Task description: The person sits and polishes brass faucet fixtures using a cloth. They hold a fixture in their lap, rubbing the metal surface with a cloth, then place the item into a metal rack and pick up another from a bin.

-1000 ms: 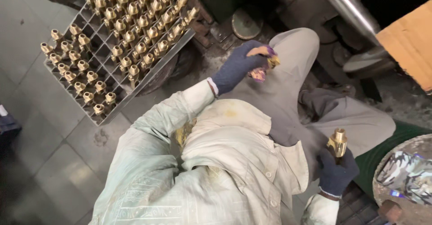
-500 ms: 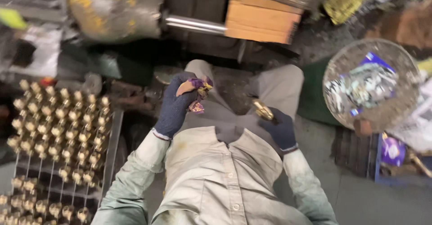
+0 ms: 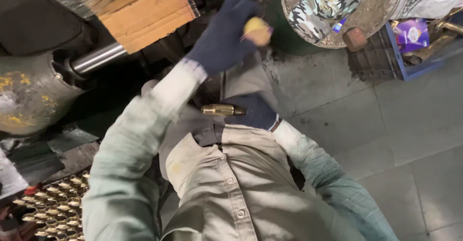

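Observation:
My left hand (image 3: 223, 38), in a dark blue glove, is raised in front of me and closed around a small yellowish lump (image 3: 256, 30); what the lump is I cannot tell. My right hand (image 3: 253, 113), also in a blue glove, rests low against my lap and holds a brass fitting (image 3: 218, 110) lying sideways, pointing left. Both sleeves and my shirt are pale grey-green.
A rack of several brass fittings (image 3: 58, 207) stands at lower left. A grey machine body with a steel shaft (image 3: 94, 58) and a wooden block (image 3: 144, 12) lie ahead. A round metal pan (image 3: 366, 26) holding a patterned cap (image 3: 333, 2) sits upper right beside a blue crate (image 3: 415, 65).
The camera has swung right and closer. My left hand has lifted up and forward with the yellowish lump. My right hand has drawn in to my lap with the brass fitting.

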The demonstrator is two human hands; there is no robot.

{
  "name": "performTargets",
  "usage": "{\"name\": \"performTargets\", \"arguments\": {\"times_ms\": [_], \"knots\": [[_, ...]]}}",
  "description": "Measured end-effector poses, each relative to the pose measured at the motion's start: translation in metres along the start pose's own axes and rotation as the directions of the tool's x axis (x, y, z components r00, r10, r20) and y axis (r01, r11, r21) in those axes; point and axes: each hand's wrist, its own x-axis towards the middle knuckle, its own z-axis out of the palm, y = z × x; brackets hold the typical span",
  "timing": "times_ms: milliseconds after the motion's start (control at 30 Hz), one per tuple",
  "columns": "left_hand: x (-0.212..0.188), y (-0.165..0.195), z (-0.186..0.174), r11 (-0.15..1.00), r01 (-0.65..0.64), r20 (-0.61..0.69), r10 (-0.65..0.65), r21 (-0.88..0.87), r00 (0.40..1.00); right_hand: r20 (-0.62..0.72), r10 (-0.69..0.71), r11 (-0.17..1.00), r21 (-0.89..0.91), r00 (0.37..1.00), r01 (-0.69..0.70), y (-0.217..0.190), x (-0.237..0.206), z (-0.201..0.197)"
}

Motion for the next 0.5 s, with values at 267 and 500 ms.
{"name": "performTargets", "arguments": {"times_ms": [267,500], "knots": [[0.102,-0.149,0.144,0.974,0.215,-0.117,-0.206,0.074,0.972,-0.15,0.22,0.975,0.073,0.964,-0.211,0.015,-0.042,-0.047],[0.149,-0.181,0.2,0.98,0.196,-0.355,-0.173,0.03,0.919,-0.394,0.468,0.871,0.055,0.791,-0.488,0.06,-0.073,-0.083]]}}
